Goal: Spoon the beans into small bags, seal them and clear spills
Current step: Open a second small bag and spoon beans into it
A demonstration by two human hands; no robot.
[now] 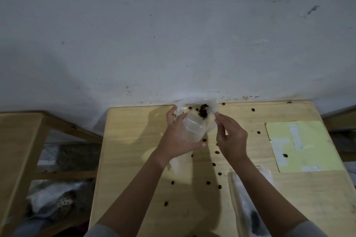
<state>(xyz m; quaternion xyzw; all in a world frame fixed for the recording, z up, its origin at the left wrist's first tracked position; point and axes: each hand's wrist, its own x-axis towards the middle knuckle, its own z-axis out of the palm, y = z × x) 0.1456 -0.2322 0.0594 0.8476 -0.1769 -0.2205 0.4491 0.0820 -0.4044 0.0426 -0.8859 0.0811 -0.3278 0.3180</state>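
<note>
My left hand (178, 136) grips a clear plastic container (192, 128), tipped toward a clear plastic bag (196, 109) at the far edge of the wooden table (134, 159). A small dark heap of beans (204, 111) lies inside the bag's open mouth. My right hand (232, 137) pinches a thin clear spoon handle (219, 119) whose tip reaches toward the heap. Several loose beans (213, 164) are scattered over the table between and below my hands. Another clear bag (178, 163) lies under my left wrist.
A pale yellow sheet (302, 146) with white tape strips lies at the right of the table. A clear bag (248, 204) with something dark inside lies near my right forearm. A wooden shelf frame (21, 140) stands to the left with bags beneath it. The wall is directly behind the table.
</note>
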